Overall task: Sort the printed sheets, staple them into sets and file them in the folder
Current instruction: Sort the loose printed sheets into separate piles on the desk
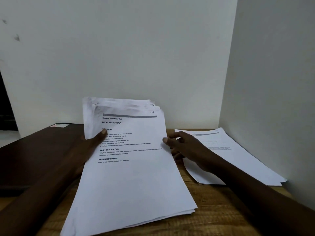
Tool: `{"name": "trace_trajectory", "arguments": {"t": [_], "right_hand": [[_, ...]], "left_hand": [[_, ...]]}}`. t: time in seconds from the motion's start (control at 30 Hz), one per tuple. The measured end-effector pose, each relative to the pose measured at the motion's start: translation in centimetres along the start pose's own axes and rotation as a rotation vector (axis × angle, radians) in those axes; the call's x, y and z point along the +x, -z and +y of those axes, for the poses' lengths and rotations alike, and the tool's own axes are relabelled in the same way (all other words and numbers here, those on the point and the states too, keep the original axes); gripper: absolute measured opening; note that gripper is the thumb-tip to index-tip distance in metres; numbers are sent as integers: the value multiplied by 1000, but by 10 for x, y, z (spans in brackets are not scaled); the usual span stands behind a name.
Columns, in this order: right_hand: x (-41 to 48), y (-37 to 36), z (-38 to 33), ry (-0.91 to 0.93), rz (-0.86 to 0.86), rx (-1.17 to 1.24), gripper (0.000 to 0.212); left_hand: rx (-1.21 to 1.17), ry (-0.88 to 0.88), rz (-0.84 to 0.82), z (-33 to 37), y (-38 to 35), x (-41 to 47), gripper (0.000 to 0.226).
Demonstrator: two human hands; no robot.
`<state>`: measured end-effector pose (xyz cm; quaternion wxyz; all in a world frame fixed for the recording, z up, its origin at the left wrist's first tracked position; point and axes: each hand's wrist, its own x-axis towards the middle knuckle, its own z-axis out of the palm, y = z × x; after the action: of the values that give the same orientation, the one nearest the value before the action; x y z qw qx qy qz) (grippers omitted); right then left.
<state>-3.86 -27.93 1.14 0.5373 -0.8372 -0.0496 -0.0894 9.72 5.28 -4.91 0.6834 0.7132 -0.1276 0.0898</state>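
Note:
A thick stack of printed sheets (133,176) is held tilted up off the wooden table, its top page headed "Replace Toilet Paper Roll". My left hand (92,143) grips the stack's left edge, thumb on the front of the top page and fingers hidden behind. My right hand (184,147) pinches the stack's right edge with thumb and fingertips. A smaller pile of printed sheets (238,155) lies flat on the table to the right, partly under my right forearm. The dark brown folder (39,150) lies closed on the left. No stapler is visible.
The wooden table (213,210) sits in a corner, with a white wall behind and another wall close on the right. The folder carries a small label (59,125) at its far edge. A dark opening shows at the far left.

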Motion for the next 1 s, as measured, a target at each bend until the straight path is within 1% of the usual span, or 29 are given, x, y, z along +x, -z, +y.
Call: {"name": "trace_trajectory", "arguments": {"t": [0.1,0.17,0.27,0.4,0.47,0.53,0.57,0.67,0.77,0.8,0.87,0.9,0.93,1.0], "right_hand": [[3,-4,6,-23,4,98,32],[1,-5,6,-37,-38,208,32],[-2,-8,3,-10,-47,322,29],[2,-6,0,2,43,301,32],[4,-3,2,-26,46,292,28],[8,1,3,-63,62,280,22],[8,2,3,-78,88,259,20],[14,25,5,-105,235,181,21],[15,74,9,-144,425,184,22],[16,90,13,-145,497,124,19],[12,112,19,-171,630,-211,12],[10,118,22,-192,680,-358,17],[9,121,26,-214,700,-440,22],[6,125,36,-284,692,-514,31]], "left_hand": [[-20,-29,3,11,-5,-10,71],[-40,-46,-4,19,-9,-17,71],[-70,-60,-17,28,-11,-24,70],[-83,-69,-23,38,-15,-32,67],[-92,-88,-19,41,-17,-34,62],[-76,-88,5,42,-17,-33,66],[-56,-80,22,42,-17,-33,72],[-11,-29,70,38,-12,-29,93],[31,29,93,36,-10,-30,102],[40,27,100,36,-9,-30,104],[47,5,112,37,-11,-31,108],[50,6,119,41,-13,-34,109],[53,12,125,40,-13,-33,110],[50,30,129,37,-11,-31,104]]}}
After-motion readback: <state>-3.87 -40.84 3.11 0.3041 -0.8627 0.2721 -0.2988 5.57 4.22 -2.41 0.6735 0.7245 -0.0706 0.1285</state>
